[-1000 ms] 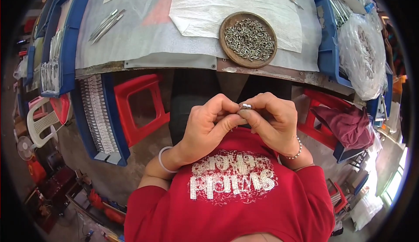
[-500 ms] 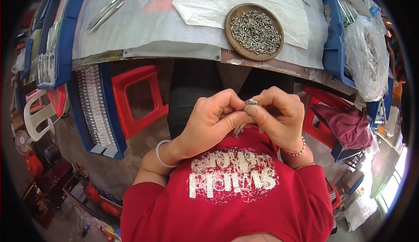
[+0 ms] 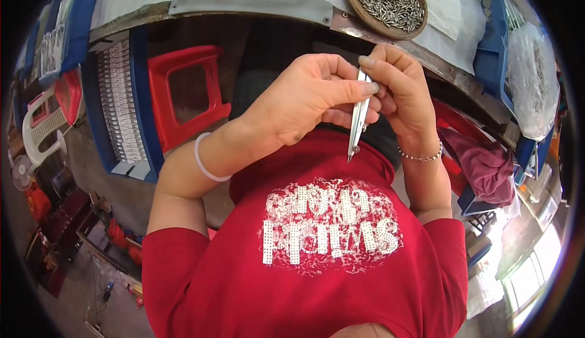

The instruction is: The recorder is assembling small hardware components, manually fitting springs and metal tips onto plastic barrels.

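A slim silver drawing compass (image 3: pixel 358 118) hangs point-down in front of my red shirt, its legs together and a small round screw near the tip. My left hand (image 3: pixel 320 91) pinches it around the middle between thumb and fingers. At its upper end, the thumb and fingers of my right hand (image 3: pixel 402 85) are closed on it, partly covering the top. Beyond my hands, a round brown bowl (image 3: pixel 358 10) full of small metal pins (image 3: pixel 390 0) sits at the table's near edge.
The worktable (image 3: pixel 250 1) has a pale sheet cover. Red stools (image 3: pixel 159 100) stand below it. A blue tray (image 3: pixel 109 146) of metal parts is at left. On the right are a blue bin (image 3: pixel 492 45), a clear plastic bag (image 3: pixel 533 82) and a maroon cloth (image 3: pixel 478 167).
My hands have moved up in the view, and the compass now shows lengthwise between them, point toward me. The view has shifted, so the table and bowl sit higher.
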`<action>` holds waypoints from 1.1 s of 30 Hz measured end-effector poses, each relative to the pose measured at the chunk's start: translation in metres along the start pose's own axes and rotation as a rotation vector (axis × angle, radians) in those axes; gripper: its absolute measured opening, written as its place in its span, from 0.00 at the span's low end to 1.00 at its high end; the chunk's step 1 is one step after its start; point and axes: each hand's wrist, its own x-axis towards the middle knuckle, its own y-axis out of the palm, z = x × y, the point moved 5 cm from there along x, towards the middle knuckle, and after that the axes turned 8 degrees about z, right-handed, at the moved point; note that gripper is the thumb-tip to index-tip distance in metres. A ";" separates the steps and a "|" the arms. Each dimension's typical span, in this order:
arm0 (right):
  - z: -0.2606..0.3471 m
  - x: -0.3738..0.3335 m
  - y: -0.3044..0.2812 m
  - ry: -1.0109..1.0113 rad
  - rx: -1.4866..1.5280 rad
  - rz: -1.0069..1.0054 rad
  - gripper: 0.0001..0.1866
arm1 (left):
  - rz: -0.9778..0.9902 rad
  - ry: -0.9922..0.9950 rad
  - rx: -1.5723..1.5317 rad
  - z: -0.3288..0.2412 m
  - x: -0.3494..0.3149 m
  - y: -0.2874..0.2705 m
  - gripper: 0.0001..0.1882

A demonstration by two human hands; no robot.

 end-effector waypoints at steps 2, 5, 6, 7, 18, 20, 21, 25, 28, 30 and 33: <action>-0.007 0.000 -0.001 0.012 0.043 0.014 0.09 | 0.013 -0.013 -0.008 0.002 0.000 -0.003 0.08; -0.014 -0.002 -0.001 0.008 0.087 0.007 0.09 | 0.005 -0.065 -0.007 0.006 -0.002 -0.005 0.08; -0.018 -0.003 -0.002 0.011 0.098 0.004 0.09 | 0.004 -0.078 -0.010 0.007 -0.002 -0.006 0.08; -0.018 -0.003 -0.002 0.012 0.108 0.002 0.09 | 0.004 -0.089 -0.009 0.007 -0.002 -0.006 0.08; 0.012 -0.022 0.002 -0.210 0.089 -0.134 0.08 | 0.053 -0.020 0.184 -0.015 0.008 0.018 0.06; 0.019 -0.022 0.000 -0.334 0.180 -0.096 0.08 | 0.062 0.014 -0.007 -0.011 0.016 0.024 0.10; 0.022 -0.024 -0.001 -0.338 0.205 -0.067 0.08 | 0.098 0.042 -0.114 -0.008 0.019 0.027 0.13; 0.032 -0.044 -0.013 -0.376 0.089 -0.010 0.06 | 0.109 -0.058 -0.071 0.008 0.025 0.047 0.16; 0.022 -0.070 -0.045 -0.285 0.011 0.059 0.08 | 0.222 -0.126 -0.045 0.016 0.025 0.061 0.16; -0.009 -0.079 -0.090 -0.252 -0.229 -0.116 0.18 | 0.217 -0.144 -0.045 0.019 0.024 0.063 0.17; -0.070 -0.097 -0.141 0.135 -1.458 -0.508 0.41 | 0.269 -0.122 -0.045 0.016 0.028 0.063 0.18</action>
